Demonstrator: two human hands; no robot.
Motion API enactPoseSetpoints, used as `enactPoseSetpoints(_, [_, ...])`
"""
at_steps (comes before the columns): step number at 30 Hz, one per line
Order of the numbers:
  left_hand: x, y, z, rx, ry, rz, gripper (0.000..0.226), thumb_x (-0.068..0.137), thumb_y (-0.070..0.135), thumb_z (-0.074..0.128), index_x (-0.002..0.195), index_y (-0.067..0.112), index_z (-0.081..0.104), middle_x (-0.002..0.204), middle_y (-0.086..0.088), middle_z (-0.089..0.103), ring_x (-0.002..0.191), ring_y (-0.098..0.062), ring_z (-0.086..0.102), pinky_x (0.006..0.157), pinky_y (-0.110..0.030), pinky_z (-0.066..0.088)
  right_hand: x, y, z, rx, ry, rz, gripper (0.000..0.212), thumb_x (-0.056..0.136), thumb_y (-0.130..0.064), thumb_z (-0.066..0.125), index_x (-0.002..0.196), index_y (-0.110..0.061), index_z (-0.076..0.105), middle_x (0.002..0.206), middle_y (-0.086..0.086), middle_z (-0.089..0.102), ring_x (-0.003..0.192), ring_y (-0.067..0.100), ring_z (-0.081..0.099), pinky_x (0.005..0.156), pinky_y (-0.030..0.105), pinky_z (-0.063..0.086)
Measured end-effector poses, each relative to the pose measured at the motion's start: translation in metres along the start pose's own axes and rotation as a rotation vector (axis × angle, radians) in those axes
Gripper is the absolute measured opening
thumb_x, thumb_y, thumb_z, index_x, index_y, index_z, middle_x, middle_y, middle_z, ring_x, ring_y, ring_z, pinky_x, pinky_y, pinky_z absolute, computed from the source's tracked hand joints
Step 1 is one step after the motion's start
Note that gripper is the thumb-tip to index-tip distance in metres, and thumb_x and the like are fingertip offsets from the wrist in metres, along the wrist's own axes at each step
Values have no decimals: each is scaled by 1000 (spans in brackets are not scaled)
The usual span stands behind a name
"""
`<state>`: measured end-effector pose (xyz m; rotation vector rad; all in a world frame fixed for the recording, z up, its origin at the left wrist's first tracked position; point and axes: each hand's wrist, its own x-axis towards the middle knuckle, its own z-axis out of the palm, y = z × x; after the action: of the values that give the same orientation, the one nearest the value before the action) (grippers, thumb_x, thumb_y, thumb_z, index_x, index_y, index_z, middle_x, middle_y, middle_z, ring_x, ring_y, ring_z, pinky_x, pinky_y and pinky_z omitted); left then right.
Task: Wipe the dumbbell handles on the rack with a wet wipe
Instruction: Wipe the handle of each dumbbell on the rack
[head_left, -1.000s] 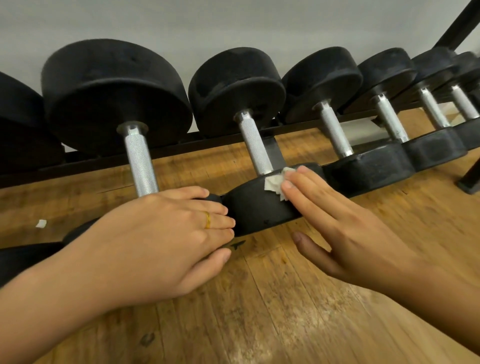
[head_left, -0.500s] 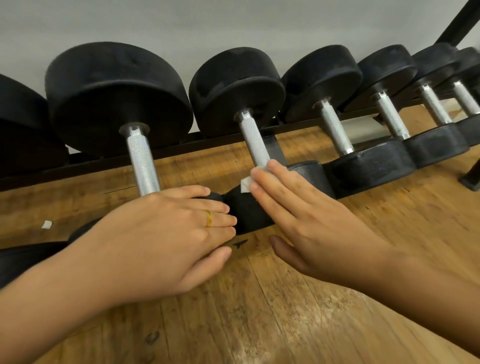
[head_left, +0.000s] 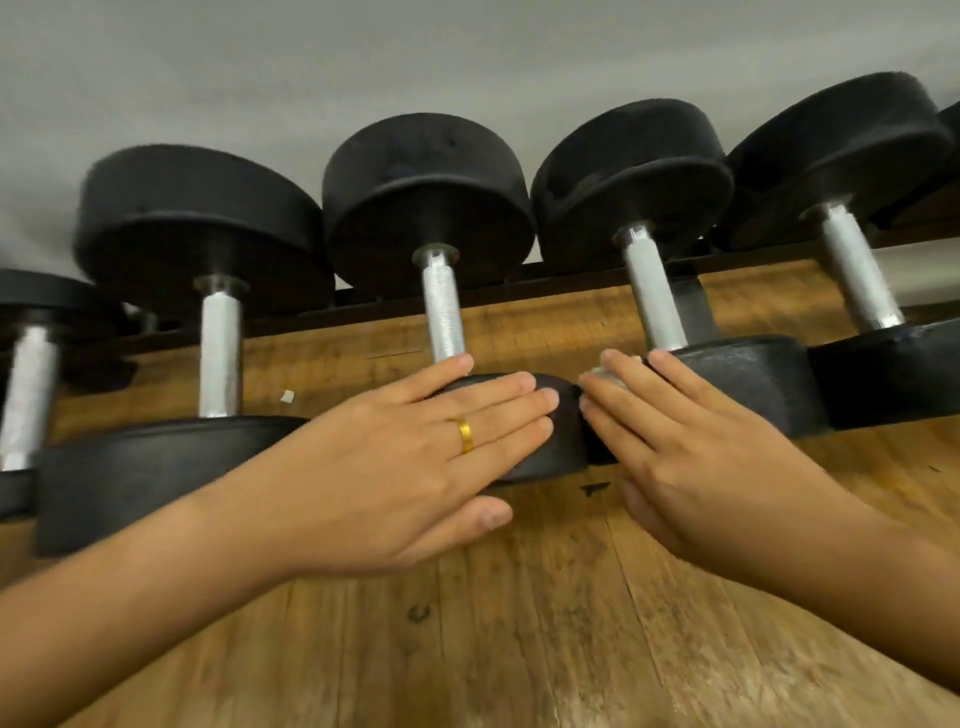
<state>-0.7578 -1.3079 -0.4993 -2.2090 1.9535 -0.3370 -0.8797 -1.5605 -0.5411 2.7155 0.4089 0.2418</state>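
- Underfoot, in the head view, a worn wooden floor (head_left: 519, 649) of long planks runs up to a plain grey wall (head_left: 363, 62); a small white scrap (head_left: 287, 397) lies on the boards beneath the rack (head_left: 571, 278), a low dark rail parallel to the wall.
- Along that rail sits a row of dumbbells, their long axes pointing from the wall toward the viewer; each has round black matte heads and a knurled silver handle, such as the middle handle (head_left: 443, 312) and the one to its right (head_left: 653, 296).
- Flat on the near head (head_left: 561, 441) of the middle dumbbell rests the left hand (head_left: 405, 457), fingers extended and together, a gold ring (head_left: 466, 435) on one finger; thumb below the head's near edge.
- Beside it the right hand (head_left: 696, 457) lies on the neighbouring near head (head_left: 748, 379), fingers straight, pressing a crumpled white wet wipe (head_left: 605, 376) at the base of that handle; only a bit of the wipe shows between the fingertips.
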Motion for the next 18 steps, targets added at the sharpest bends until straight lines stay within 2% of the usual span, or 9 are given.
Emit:
enactPoseSetpoints(3, [-41,0,-10,15,-5,-186,61,111,44,21,157,9,39,166,-8,33,154,-20,25,124,-44,17,-4,2,6,20,-12,-67,65,90,-32,33,141,4,49,148,23,48,142,40,39,118,53,20])
enactPoseSetpoints(8, [-93,-12,-5,52,-100,-462,66,111,49,14,154,10,45,160,-8,43,148,-22,38,119,-43,25,-19,11,1,14,69,-114,67,84,-32,38,141,0,52,147,20,50,141,36,41,115,52,24])
enactPoseSetpoints(10, [-106,-20,4,36,-157,-463,67,110,51,12,152,12,47,157,-6,47,146,-21,42,117,-42,32,-10,9,1,18,58,-94,66,85,-31,37,141,0,52,146,20,51,140,37,41,117,52,22])
enactPoseSetpoints(12, [-116,-28,10,32,-171,-382,64,111,48,16,147,11,53,154,-5,50,142,-23,48,115,-43,34,-3,3,3,19,31,-47,63,89,-29,42,143,1,49,148,21,49,143,39,38,119,52,21])
enactPoseSetpoints(16, [-111,-39,12,102,-153,-279,63,110,48,17,144,12,56,154,-5,48,145,-20,43,122,-40,22,-20,0,9,49,54,-45,64,91,-26,47,149,-1,42,155,19,40,148,36,31,120,51,20])
enactPoseSetpoints(18, [-109,-36,19,109,-148,-292,65,110,48,16,143,10,57,152,-7,50,144,-20,43,122,-44,23,-36,1,7,91,85,-37,67,89,-25,49,152,-4,38,158,16,36,149,34,28,119,49,22])
